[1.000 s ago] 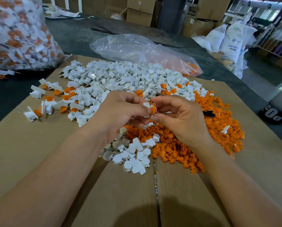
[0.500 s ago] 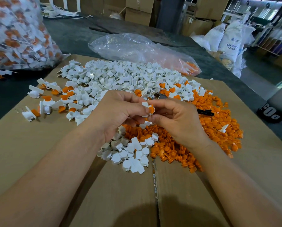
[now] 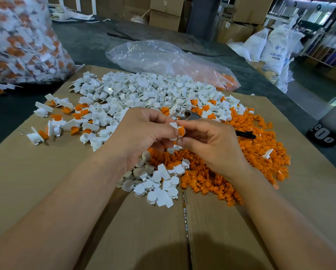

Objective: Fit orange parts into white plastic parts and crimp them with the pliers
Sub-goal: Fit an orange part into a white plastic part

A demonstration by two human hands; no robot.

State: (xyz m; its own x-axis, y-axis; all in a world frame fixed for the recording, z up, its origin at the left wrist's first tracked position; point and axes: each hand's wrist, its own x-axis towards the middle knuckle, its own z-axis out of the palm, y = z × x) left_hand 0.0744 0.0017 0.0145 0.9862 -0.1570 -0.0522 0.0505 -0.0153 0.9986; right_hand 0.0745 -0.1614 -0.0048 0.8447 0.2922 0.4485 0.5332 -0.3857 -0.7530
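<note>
Over the middle of the cardboard, my left hand pinches a small white plastic part. My right hand pinches an orange part and holds it against the white one. Behind the hands spreads a heap of loose white parts. A heap of orange parts lies under and to the right of my right hand. The pliers lie half buried just beyond my fingers, their black handle poking out on the right. Several fitted white-and-orange pieces sit at the left.
The flattened cardboard covers a dark table. A full clear bag of finished pieces stands at the back left. A nearly flat clear plastic bag with a few orange parts lies behind the heaps. White sacks and boxes stand beyond.
Both hands stayed together at the same spot. The orange part has been worked closer into the white part, and my fingers shifted slightly around them.
</note>
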